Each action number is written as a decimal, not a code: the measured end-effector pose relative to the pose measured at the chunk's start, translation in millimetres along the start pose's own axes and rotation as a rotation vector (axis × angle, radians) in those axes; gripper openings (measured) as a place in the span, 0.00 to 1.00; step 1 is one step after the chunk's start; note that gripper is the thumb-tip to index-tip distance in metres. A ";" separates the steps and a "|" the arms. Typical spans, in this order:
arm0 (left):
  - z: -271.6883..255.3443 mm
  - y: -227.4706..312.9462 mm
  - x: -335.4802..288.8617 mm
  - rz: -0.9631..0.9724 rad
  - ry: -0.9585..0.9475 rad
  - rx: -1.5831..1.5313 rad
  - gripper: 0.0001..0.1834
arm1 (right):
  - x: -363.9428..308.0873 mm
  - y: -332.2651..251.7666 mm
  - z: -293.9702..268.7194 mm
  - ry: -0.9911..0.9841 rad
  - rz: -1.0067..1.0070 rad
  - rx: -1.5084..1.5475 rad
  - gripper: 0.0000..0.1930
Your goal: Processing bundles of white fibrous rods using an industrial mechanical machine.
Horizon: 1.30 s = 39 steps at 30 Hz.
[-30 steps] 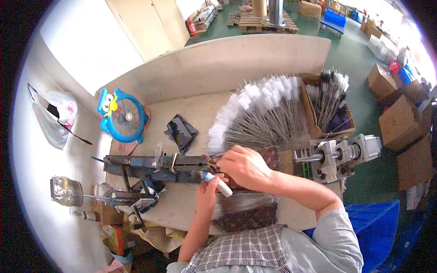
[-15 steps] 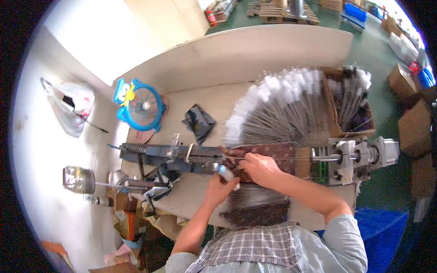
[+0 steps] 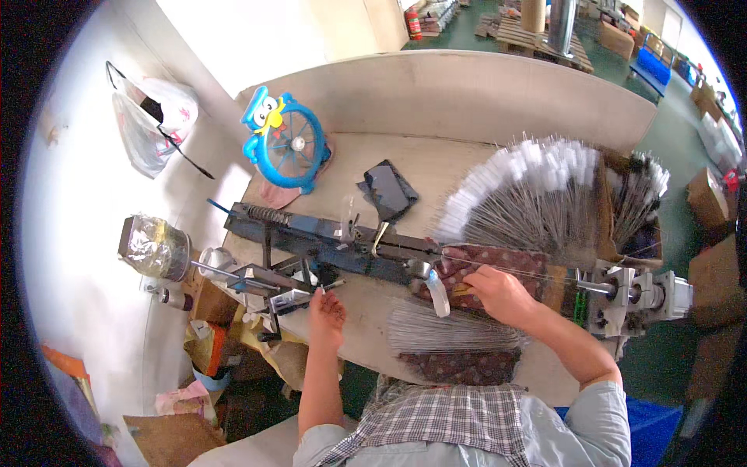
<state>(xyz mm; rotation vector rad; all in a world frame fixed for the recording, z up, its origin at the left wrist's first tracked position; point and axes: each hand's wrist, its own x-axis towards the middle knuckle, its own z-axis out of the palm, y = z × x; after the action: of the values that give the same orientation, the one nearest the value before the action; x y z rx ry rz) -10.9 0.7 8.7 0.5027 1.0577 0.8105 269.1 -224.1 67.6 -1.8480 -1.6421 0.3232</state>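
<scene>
A long dark metal rail fixture (image 3: 319, 243) lies across the bench, with a spring at its left end. Thin wires (image 3: 537, 272) stretch from its right end toward a metal clamp unit (image 3: 622, 300). My right hand (image 3: 502, 294) is closed in a pinch over a brown dotted cloth (image 3: 486, 257), just below the wires; a small yellowish piece shows by its fingertips. A white tube with a blue part (image 3: 438, 294) leans at the rail's end. My left hand (image 3: 328, 315), fingers curled, is beside a black bracket (image 3: 272, 292), with a tiny pale tip at its fingers.
A fan of white-tipped wire rods (image 3: 525, 194) spreads at the back right, beside a cardboard box (image 3: 611, 210) of more rods. Bare wires (image 3: 447, 331) lie in front of me. A blue toy-shaped fan (image 3: 292, 148) and a dark pouch (image 3: 389, 191) sit behind the rail.
My left hand has left the white tube and moved left to the black bracket. My right hand stays near the wires. The whole view has shifted and tilted.
</scene>
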 end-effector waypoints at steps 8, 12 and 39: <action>7.8 -7.4 -2.9 0.114 0.116 -0.146 0.06 | -7.6 -18.2 -36.7 -0.009 -0.014 0.074 0.15; 17.9 -14.5 -11.5 0.190 0.139 -0.060 0.05 | -6.3 -21.2 -64.9 0.163 -0.077 0.053 0.14; 185.0 -121.3 -106.1 0.150 -0.391 0.191 0.07 | -21.8 4.6 -89.8 0.138 0.132 0.226 0.11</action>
<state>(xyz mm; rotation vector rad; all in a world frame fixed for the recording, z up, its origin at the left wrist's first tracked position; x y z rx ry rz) 171.2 -155.5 60.5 0.8740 0.7423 0.7076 319.8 -271.4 128.8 -1.7687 -1.3368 0.4113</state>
